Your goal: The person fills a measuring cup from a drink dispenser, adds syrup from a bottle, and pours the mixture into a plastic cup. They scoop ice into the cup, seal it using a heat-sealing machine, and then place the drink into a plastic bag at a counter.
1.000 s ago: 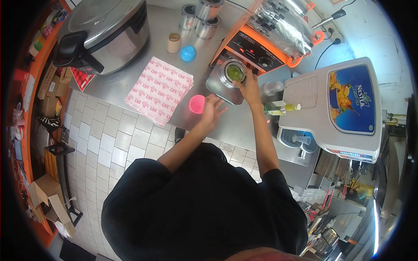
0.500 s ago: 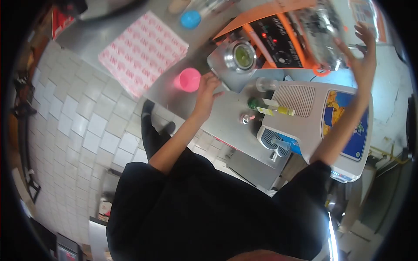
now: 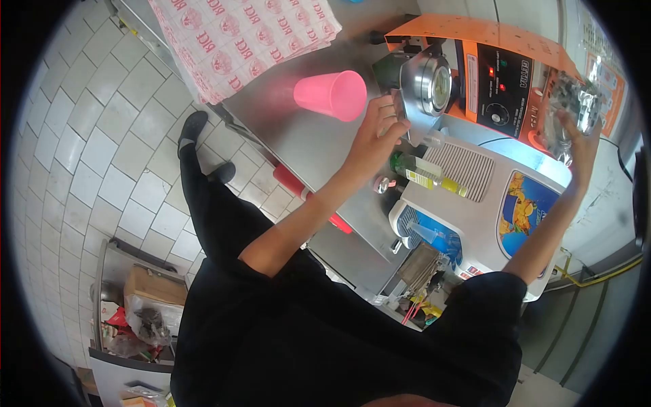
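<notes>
My left hand [image 3: 377, 138] has its fingers curled at the edge of the metal tray [image 3: 415, 122] of an orange machine [image 3: 475, 30]. In that tray, a round steel holder [image 3: 434, 83] has something greenish inside. Up on the machine's right part, my right hand [image 3: 578, 146] grips a clear plastic bundle [image 3: 573, 108]; its fingertips are partly lost in the plastic. A pink cup [image 3: 331, 95] lies tilted or stands left of the tray, its wide mouth visible.
Printed paper sheets [image 3: 251, 41] lie on the steel counter [image 3: 298, 149] at upper left. A green bottle [image 3: 417, 169] and a small can [image 3: 383, 184] sit beside a white drink dispenser [image 3: 488, 217]. An open bin [image 3: 135, 305] of packages is at lower left.
The view has shifted closer to the machine. My left hand has moved onto the tray's edge. My right hand, spread before, has come down onto the plastic bundle.
</notes>
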{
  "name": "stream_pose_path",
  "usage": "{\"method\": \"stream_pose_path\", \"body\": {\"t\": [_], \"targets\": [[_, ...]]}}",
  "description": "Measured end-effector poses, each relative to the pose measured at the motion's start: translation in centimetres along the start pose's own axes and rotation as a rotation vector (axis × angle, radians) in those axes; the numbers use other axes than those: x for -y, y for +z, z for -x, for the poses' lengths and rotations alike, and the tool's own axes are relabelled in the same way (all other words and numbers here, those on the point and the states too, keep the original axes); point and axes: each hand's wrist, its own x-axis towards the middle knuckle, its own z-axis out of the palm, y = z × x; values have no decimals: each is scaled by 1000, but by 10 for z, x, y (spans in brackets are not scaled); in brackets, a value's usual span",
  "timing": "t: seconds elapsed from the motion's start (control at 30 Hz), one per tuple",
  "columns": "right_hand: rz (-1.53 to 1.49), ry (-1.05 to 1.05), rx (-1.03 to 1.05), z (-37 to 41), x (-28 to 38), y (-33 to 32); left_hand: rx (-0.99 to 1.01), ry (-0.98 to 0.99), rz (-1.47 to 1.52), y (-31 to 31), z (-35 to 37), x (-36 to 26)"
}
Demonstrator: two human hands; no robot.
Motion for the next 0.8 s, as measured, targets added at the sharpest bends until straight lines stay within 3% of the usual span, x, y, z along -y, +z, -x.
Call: {"method": "stream_pose_path", "body": {"t": [0.03, 0.17, 0.2, 0.3, 0.37, 0.43, 0.5, 0.57, 0.63, 0.7, 0.8], "targets": [[172, -31, -234, 2, -4, 8, -1, 1, 7, 1, 1, 1], [800, 130, -836, 26, 73, 77, -35, 52, -22, 4, 0, 5], [800, 132, -835, 29, 69, 79, -34, 57, -27, 5, 1, 5], [905, 19, -813, 32, 49, 67, -77, 73, 2, 5, 0, 7], [216, -185, -301, 40, 20, 19, -67, 74, 2, 1, -2, 12], [131, -42, -162, 42, 17, -25, -51, 70, 5, -2, -2, 11], [273, -10, -29, 9, -8, -58, -14, 52, -33, -1, 0, 6], [218, -95, 49, -28, -58, -64, -22, 62, -22, 0, -1, 6], [-173, 172, 459, -38, -73, -60, -25, 59, -13, -2, 1, 8], [-175, 151, 381, -17, -42, -43, -22, 44, -3, -3, 0, 10], [-182, 40, 99, 10, 13, -17, -28, 115, 71, -1, -1, 13]]}}
